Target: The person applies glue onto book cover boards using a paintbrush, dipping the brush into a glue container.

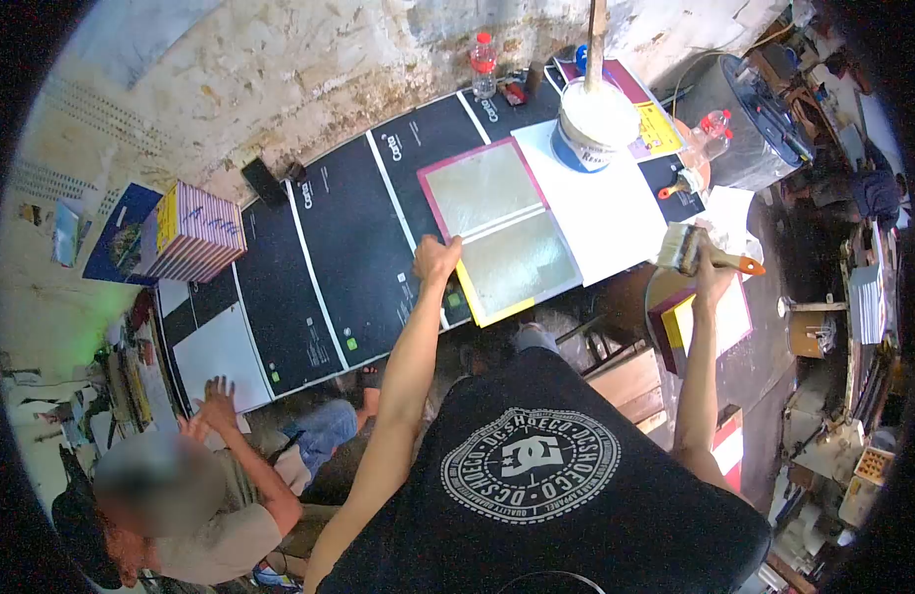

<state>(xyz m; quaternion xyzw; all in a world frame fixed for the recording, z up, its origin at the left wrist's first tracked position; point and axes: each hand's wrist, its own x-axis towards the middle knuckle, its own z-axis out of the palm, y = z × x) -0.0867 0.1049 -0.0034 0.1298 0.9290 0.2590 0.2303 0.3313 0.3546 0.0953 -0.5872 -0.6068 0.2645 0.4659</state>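
An open book cover (497,267), grey boards inside a maroon and yellow border, lies on the black table. My left hand (437,259) is closed at its left edge, thumb toward the board. In my right hand (713,280), off the table's right side, is a wide flat brush (681,247) with an orange-tipped handle, bristles pointing left. A white sheet (586,213) lies beside the cover. On that sheet stands a white and blue bucket (584,148) of pale paste, a wooden stick rising from it.
Bound books (195,235) are stacked at the table's left end. A co-worker's hand (218,404) rests on a white board there. Bottles (484,65) stand at the back, and a smaller brush (683,184) lies right of the bucket. A large drum (739,119) stands at the right.
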